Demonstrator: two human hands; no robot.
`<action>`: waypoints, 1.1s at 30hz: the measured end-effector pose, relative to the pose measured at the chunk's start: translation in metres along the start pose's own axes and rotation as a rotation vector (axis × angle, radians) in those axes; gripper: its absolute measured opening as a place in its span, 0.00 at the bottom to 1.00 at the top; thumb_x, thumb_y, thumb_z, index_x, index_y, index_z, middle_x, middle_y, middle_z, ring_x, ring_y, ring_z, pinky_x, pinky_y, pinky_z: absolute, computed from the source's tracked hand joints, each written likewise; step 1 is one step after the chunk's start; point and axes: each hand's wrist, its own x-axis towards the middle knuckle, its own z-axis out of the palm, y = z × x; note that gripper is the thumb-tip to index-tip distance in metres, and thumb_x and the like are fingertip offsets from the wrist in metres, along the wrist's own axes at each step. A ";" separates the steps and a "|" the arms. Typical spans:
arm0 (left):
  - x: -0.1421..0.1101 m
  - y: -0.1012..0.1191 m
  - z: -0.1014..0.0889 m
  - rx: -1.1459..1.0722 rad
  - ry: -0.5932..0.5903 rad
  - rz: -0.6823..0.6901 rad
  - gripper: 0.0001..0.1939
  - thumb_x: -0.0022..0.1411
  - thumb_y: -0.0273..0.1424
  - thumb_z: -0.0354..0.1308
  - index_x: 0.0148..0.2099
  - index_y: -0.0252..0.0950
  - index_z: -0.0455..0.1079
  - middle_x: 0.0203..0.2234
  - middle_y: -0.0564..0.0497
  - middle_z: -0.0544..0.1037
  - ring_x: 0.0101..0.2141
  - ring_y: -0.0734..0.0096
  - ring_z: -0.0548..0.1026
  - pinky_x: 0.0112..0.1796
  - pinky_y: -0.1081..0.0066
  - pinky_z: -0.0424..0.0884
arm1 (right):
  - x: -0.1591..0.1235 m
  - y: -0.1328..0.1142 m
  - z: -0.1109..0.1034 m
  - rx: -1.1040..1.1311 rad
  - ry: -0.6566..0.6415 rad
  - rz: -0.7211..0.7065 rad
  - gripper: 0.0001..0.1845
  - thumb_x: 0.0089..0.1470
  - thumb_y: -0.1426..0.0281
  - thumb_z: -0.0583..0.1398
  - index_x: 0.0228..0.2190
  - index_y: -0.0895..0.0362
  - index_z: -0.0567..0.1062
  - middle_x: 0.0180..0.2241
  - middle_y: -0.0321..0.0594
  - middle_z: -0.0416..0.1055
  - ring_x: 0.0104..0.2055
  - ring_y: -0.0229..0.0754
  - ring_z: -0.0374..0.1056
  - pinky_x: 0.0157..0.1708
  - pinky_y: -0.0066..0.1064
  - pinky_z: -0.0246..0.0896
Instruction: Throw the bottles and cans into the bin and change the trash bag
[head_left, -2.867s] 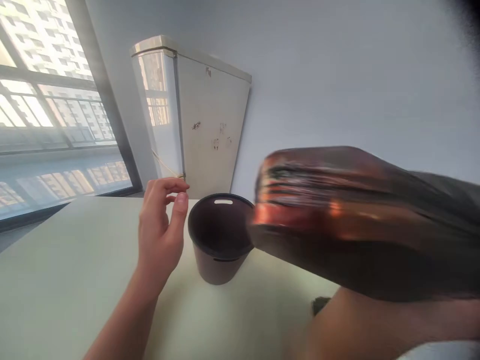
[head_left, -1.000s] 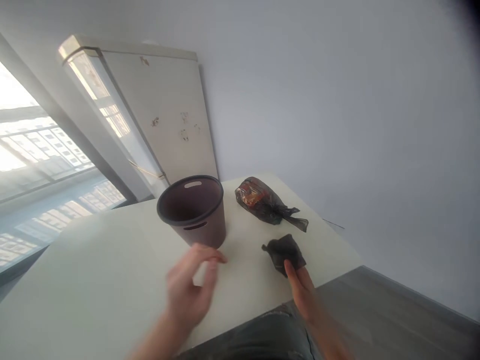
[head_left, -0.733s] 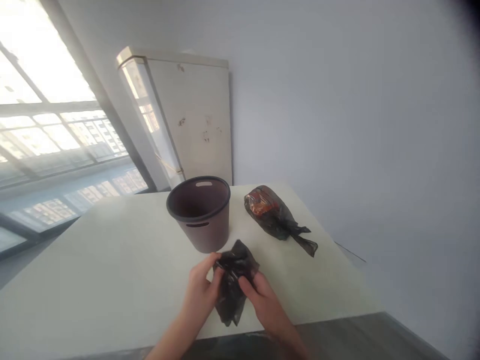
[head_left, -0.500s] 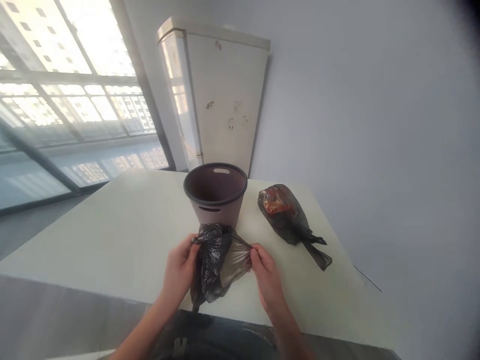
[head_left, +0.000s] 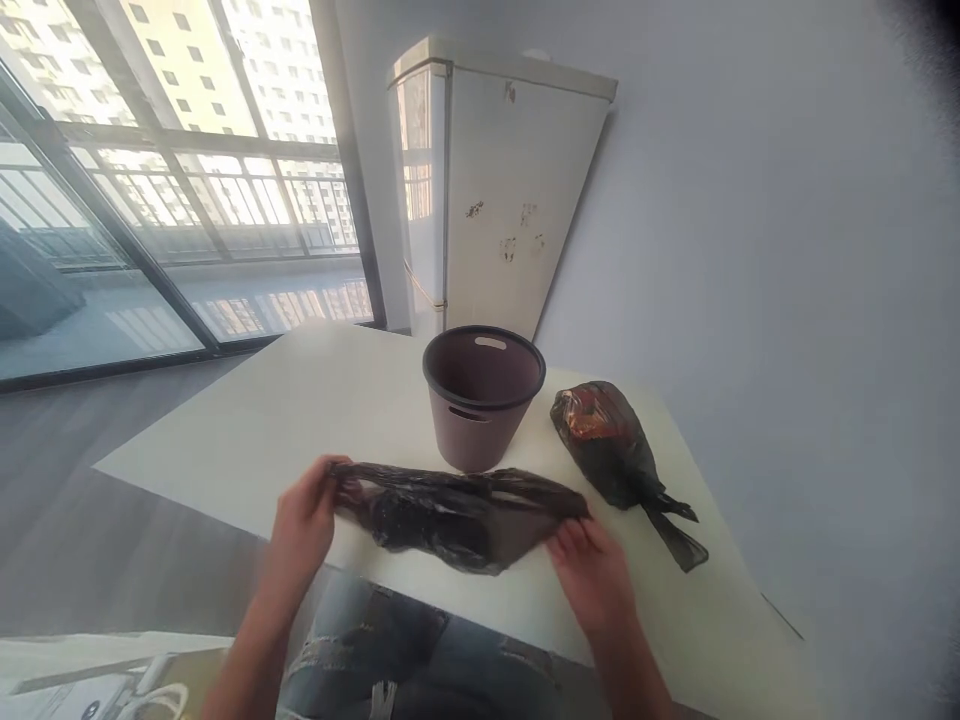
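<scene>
Left hand [head_left: 302,515] is pinching one end of a black garbage bag [head_left: 450,528], right hand [head_left: 596,572] is pinching the other, holding it spread nearside of plum wastebasket [head_left: 480,438]; tied, filled bag [head_left: 611,455] is lying right of wastebasket on white table [head_left: 315,395].

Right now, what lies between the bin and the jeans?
In the head view, a black plastic bag, held stretched out, and white tabletop lie between the bin and the jeans.

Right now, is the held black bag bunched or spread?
Partly spread: the held bag stretches between the left hand and right hand, but its middle hangs in crumpled folds.
</scene>
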 end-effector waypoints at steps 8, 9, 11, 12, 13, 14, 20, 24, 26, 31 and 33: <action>0.015 -0.034 -0.012 0.098 0.132 0.198 0.12 0.60 0.26 0.49 0.42 0.38 0.72 0.49 0.44 0.77 0.52 0.56 0.75 0.49 0.62 0.74 | -0.026 0.035 -0.004 -0.140 0.249 -0.110 0.15 0.60 0.52 0.61 0.39 0.48 0.79 0.47 0.43 0.81 0.51 0.56 0.77 0.49 0.54 0.77; 0.010 -0.030 -0.008 0.106 0.171 0.239 0.11 0.62 0.26 0.48 0.41 0.39 0.71 0.52 0.43 0.76 0.55 0.55 0.74 0.51 0.61 0.73 | -0.035 0.040 -0.001 -0.123 0.320 -0.105 0.16 0.59 0.51 0.62 0.38 0.48 0.80 0.45 0.43 0.82 0.48 0.56 0.78 0.46 0.52 0.78; -0.003 -0.019 0.001 0.030 0.087 0.336 0.10 0.68 0.27 0.47 0.43 0.40 0.70 0.54 0.43 0.76 0.56 0.55 0.74 0.53 0.59 0.72 | -0.054 0.051 0.010 -0.086 0.417 -0.090 0.19 0.59 0.48 0.62 0.36 0.49 0.81 0.38 0.43 0.82 0.41 0.57 0.79 0.40 0.49 0.80; -0.011 -0.012 0.006 -0.023 -0.041 0.388 0.10 0.70 0.28 0.48 0.46 0.41 0.70 0.55 0.43 0.77 0.57 0.56 0.74 0.55 0.58 0.71 | -0.063 0.056 0.019 -0.076 0.436 -0.084 0.20 0.59 0.47 0.62 0.35 0.49 0.81 0.36 0.43 0.82 0.39 0.57 0.79 0.38 0.49 0.80; -0.018 -0.006 0.011 -0.069 -0.204 0.435 0.10 0.71 0.31 0.50 0.50 0.41 0.70 0.56 0.43 0.77 0.58 0.55 0.74 0.57 0.58 0.70 | -0.072 0.060 0.031 -0.069 0.437 -0.072 0.20 0.59 0.47 0.62 0.35 0.49 0.81 0.35 0.43 0.82 0.37 0.57 0.79 0.36 0.49 0.80; -0.025 0.000 0.016 -0.093 -0.376 0.475 0.13 0.70 0.34 0.54 0.55 0.41 0.70 0.59 0.42 0.76 0.60 0.54 0.73 0.58 0.56 0.70 | -0.080 0.064 0.045 -0.062 0.426 -0.055 0.19 0.58 0.48 0.63 0.37 0.49 0.82 0.35 0.42 0.82 0.37 0.56 0.79 0.36 0.48 0.79; -0.040 -0.007 0.044 0.142 -0.839 0.430 0.07 0.67 0.36 0.60 0.45 0.41 0.72 0.29 0.49 0.79 0.34 0.59 0.79 0.37 0.65 0.74 | -0.112 0.058 0.126 -0.029 0.064 0.095 0.24 0.41 0.58 0.76 0.39 0.51 0.77 0.33 0.36 0.75 0.34 0.46 0.72 0.32 0.30 0.67; -0.024 -0.022 0.033 0.242 -0.786 0.421 0.12 0.72 0.37 0.53 0.50 0.42 0.75 0.24 0.53 0.77 0.26 0.63 0.77 0.31 0.69 0.69 | -0.127 0.026 0.119 -0.237 -0.075 0.057 0.24 0.38 0.63 0.75 0.35 0.52 0.71 0.26 0.30 0.66 0.27 0.36 0.59 0.26 0.24 0.50; -0.017 -0.024 0.022 0.292 -0.801 0.407 0.15 0.69 0.37 0.56 0.55 0.44 0.76 0.26 0.52 0.80 0.29 0.61 0.79 0.33 0.68 0.71 | -0.131 0.011 0.101 -0.522 -0.021 0.009 0.16 0.43 0.68 0.71 0.35 0.53 0.74 0.26 0.31 0.67 0.26 0.37 0.59 0.27 0.25 0.50; -0.009 -0.038 0.005 0.408 -0.886 0.313 0.15 0.55 0.28 0.62 0.45 0.44 0.81 0.43 0.46 0.85 0.44 0.52 0.82 0.44 0.64 0.74 | -0.124 -0.011 0.049 -1.042 0.246 -0.321 0.17 0.44 0.69 0.62 0.38 0.48 0.83 0.33 0.39 0.79 0.29 0.48 0.70 0.31 0.33 0.64; -0.008 -0.047 0.002 0.506 -0.758 0.211 0.11 0.57 0.30 0.59 0.40 0.41 0.81 0.39 0.43 0.85 0.41 0.51 0.83 0.41 0.62 0.74 | -0.121 -0.018 0.034 -1.128 0.342 -0.443 0.19 0.43 0.68 0.61 0.38 0.47 0.84 0.35 0.40 0.80 0.30 0.50 0.72 0.32 0.36 0.66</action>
